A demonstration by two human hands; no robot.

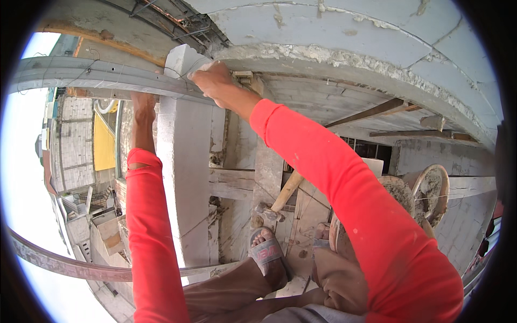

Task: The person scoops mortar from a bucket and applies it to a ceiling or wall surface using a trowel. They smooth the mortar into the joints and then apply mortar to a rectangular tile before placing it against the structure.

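Observation:
A long grey metal channel [113,75] runs from the far left across to the upper end of a pale block column [188,177]. My right hand [212,81] is closed at the channel's right end, against the column's top; what its fingers hold is hidden. Thin wire [173,71] loops beside it. My left hand [143,100] reaches up behind the channel, left of the column, and its fingers are hidden by the metal. Red sleeves cover both forearms.
Below my arms, a wooden-handled hammer [288,191] lies on planks by my sandalled foot [266,253]. A mortar-crusted bucket [433,188] stands at right. Above is a rough-edged block wall [344,32]. A curved metal rail [70,266] crosses lower left, with a drop beyond.

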